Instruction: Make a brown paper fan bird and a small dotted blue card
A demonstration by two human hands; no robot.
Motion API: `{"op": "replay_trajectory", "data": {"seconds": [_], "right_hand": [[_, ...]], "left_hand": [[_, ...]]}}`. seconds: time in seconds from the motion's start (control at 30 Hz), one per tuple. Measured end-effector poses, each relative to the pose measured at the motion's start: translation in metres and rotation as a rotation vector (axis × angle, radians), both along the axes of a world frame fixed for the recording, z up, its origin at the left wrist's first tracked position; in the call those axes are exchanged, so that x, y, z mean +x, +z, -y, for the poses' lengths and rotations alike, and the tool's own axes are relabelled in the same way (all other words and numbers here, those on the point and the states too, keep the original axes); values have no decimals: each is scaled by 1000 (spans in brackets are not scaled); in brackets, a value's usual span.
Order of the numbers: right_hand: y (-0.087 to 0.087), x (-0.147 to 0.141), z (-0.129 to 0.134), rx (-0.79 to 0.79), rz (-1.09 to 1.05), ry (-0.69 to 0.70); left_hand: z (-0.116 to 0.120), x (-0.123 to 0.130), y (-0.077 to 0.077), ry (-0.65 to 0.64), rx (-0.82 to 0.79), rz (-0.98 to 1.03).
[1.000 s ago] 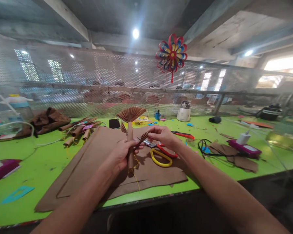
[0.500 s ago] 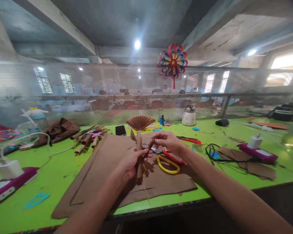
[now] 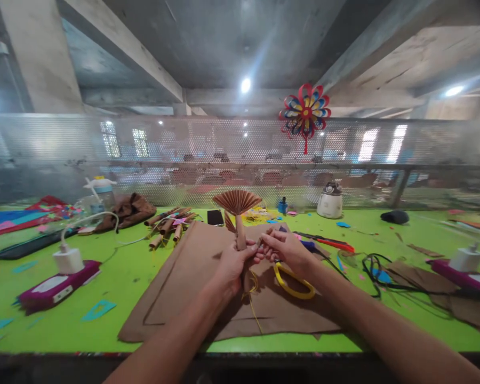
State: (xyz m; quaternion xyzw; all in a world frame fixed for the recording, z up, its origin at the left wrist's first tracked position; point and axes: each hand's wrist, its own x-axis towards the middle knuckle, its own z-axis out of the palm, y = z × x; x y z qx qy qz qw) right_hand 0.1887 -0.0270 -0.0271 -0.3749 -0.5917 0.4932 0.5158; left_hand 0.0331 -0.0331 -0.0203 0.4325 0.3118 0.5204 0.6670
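Observation:
My left hand is closed around a rolled brown paper tube, held upright. A pleated brown paper fan spreads from the tube's top, and a smaller pleated piece sticks out on its left side. Yellow string hangs from the tube's lower end. Close by on the right, my right hand pinches a small brown paper piece, partly hidden by the fingers. Scissors with a yellow handle loop lie under my right hand, mostly covered.
A large brown paper sheet lies under my hands. Several rolled paper tubes are piled behind left, beside a phone. Power strips stand at both sides. Cables and paper scraps lie right. A perforated screen stands behind.
The view has swung left, so things appear further right. My right hand has drawn away from the tube's side with its paper piece; the scissors' red handle is now hidden.

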Motion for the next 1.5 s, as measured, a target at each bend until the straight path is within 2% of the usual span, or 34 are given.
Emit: {"op": "replay_trajectory", "data": {"seconds": [0.17,0.37,0.63,0.9,1.17,1.3,1.4,1.5], "right_hand": [[-6,-4,1,61,-18,-45],[-6,-2,0,47,-22,-97],[-2,1,3,44,8,-100],[3,3,6,-4,-72,-18],[3,2,8,-16,-69,66],[3,0,9,6,-41,27],[2,0,8,-36,-115,9],[2,1,7,-73,-208,51]], "left_hand": [[-1,3,-5,-66,35,10],[-1,3,-7,-127,63,-11],[1,2,-6,-143,-33,-19],[1,2,-8,-208,-8,-5],[0,2,-9,-163,6,-4],[3,2,-6,-167,9,-6],[5,2,-2,-183,-19,11],[7,3,0,-183,-26,40]]}}
